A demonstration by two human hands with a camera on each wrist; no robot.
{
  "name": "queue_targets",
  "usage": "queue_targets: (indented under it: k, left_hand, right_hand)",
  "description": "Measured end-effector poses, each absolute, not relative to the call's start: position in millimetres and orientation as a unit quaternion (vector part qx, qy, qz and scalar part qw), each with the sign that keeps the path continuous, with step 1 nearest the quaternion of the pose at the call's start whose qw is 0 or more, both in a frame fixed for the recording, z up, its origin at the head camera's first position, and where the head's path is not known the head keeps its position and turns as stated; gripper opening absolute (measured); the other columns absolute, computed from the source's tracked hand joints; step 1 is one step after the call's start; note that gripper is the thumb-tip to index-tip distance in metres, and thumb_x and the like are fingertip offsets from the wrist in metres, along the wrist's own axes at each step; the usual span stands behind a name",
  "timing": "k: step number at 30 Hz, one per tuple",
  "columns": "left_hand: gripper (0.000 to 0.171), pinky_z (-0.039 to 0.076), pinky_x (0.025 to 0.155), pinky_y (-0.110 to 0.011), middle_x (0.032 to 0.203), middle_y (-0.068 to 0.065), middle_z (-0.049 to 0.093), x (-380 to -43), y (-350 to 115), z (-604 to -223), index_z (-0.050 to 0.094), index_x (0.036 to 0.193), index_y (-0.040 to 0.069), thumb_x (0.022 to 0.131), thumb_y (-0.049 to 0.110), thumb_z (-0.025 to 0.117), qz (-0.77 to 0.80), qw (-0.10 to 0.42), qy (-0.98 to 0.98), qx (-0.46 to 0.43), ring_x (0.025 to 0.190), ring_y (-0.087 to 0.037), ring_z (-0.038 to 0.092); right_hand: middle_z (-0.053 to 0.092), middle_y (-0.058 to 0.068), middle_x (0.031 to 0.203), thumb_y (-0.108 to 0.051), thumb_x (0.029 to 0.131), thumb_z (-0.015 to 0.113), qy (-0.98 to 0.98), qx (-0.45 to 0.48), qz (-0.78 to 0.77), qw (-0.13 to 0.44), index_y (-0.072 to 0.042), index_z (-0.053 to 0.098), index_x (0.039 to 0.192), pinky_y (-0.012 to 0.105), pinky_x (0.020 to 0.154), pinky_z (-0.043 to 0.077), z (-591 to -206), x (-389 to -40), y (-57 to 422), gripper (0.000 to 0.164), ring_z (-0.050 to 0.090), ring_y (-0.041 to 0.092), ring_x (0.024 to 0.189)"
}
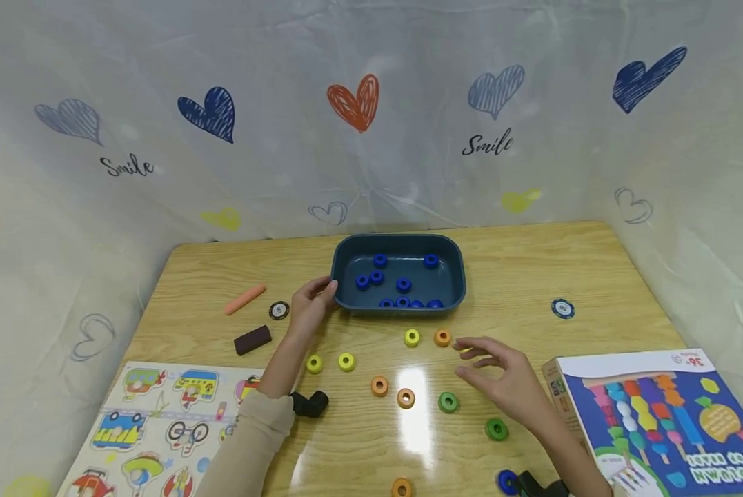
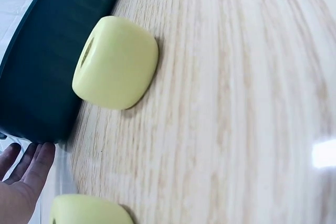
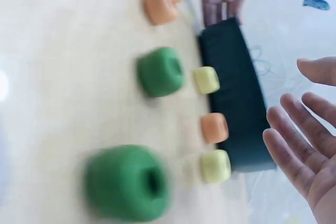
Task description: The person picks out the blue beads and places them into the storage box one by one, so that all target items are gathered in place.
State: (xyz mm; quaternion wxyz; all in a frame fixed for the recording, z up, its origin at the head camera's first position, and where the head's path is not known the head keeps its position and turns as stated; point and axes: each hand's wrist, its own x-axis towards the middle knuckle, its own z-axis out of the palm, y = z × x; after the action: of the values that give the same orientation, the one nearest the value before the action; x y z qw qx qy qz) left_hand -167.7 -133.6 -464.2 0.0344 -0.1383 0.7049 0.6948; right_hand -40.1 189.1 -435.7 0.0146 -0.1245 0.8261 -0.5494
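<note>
A dark teal tray (image 1: 402, 311) stands at the back of the table with several blue beads (image 1: 403, 284) inside. My left hand (image 1: 312, 304) grips its left end, thumb at the rim and fingers against the outer wall. In the left wrist view those fingertips (image 2: 44, 156) meet the tray's corner. My right hand (image 1: 501, 379) hovers with relaxed, parted fingers and holds nothing. Just under its fingertips, a yellow bead is mostly hidden in the head view. Beside that lie an orange bead (image 1: 442, 337) and a yellow bead (image 1: 412, 337), with a green bead (image 1: 448, 402) nearer.
More yellow, orange and green beads lie in front, with a blue bead (image 1: 506, 481) near the right wrist. At the left are a puzzle board (image 1: 160, 421), dark block (image 1: 252, 339), orange stick (image 1: 245, 299) and chip (image 1: 279, 310). A boxed game (image 1: 663, 421) and blue chip (image 1: 562, 308) sit right.
</note>
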Motion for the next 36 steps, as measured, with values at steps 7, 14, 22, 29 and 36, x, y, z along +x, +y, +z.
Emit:
queue_targets:
  k: [7, 14, 22, 29, 36]
  left_hand:
    - [0.039, 0.049, 0.086, -0.035, 0.117, -0.012, 0.056, -169.1, -133.2, -462.6, 0.057, 0.123, 0.004, 0.090, 0.025, 0.062, 0.702, 0.033, 0.698, -0.134, 0.100, -0.027, 0.059]
    - [0.040, 0.047, 0.089, -0.034, 0.118, -0.009, 0.055, -167.4, -135.7, -463.2, 0.057, 0.123, 0.005, 0.090, 0.027, 0.061, 0.697, 0.031, 0.703, -0.138, 0.102, -0.024, 0.057]
    - [0.041, 0.047, 0.089, -0.033, 0.119, -0.010, 0.054, -166.6, -135.5, -464.8, 0.056, 0.124, 0.004, 0.090, 0.026, 0.062, 0.700, 0.032, 0.700, -0.137, 0.103, -0.024, 0.057]
    - [0.038, 0.048, 0.087, -0.034, 0.118, -0.012, 0.055, -166.6, -131.8, -463.3, 0.057, 0.122, 0.002, 0.090, 0.022, 0.062, 0.706, 0.028, 0.695, -0.131, 0.101, -0.026, 0.058]
    - [0.038, 0.048, 0.087, -0.032, 0.117, -0.010, 0.056, -165.7, -132.5, -462.0, 0.057, 0.123, 0.005, 0.090, 0.024, 0.062, 0.701, 0.035, 0.697, -0.145, 0.100, -0.025, 0.058]
  right_hand:
    - [0.065, -0.002, 0.097, -0.019, 0.080, 0.073, 0.838, -0.089, -0.535, 0.067, -0.008, 0.062, 0.114, 0.029, 0.071, 0.053, -446.6, 2.2, 201.8, 0.037, 0.061, 0.012, 0.084]
    - [0.066, 0.008, 0.099, -0.012, 0.083, 0.070, 0.799, -0.116, -0.579, 0.115, 0.000, 0.059, 0.116, 0.029, 0.070, 0.052, -461.5, 34.2, 206.6, 0.036, 0.062, 0.017, 0.082]
    - [0.065, 0.006, 0.106, -0.010, 0.083, 0.069, 0.773, -0.138, -0.597, 0.162, -0.003, 0.063, 0.114, 0.029, 0.076, 0.052, -480.3, 52.5, 215.9, 0.033, 0.061, 0.017, 0.093]
    - [0.062, 0.003, 0.110, -0.005, 0.080, 0.072, 0.776, -0.213, -0.578, 0.132, -0.006, 0.064, 0.115, 0.025, 0.080, 0.050, -494.4, 63.8, 230.1, 0.036, 0.057, 0.010, 0.101]
    - [0.060, 0.003, 0.116, 0.007, 0.073, 0.067, 0.771, -0.286, -0.557, 0.115, -0.007, 0.059, 0.122, 0.027, 0.083, 0.045, -501.9, 69.8, 252.4, 0.051, 0.053, 0.008, 0.107]
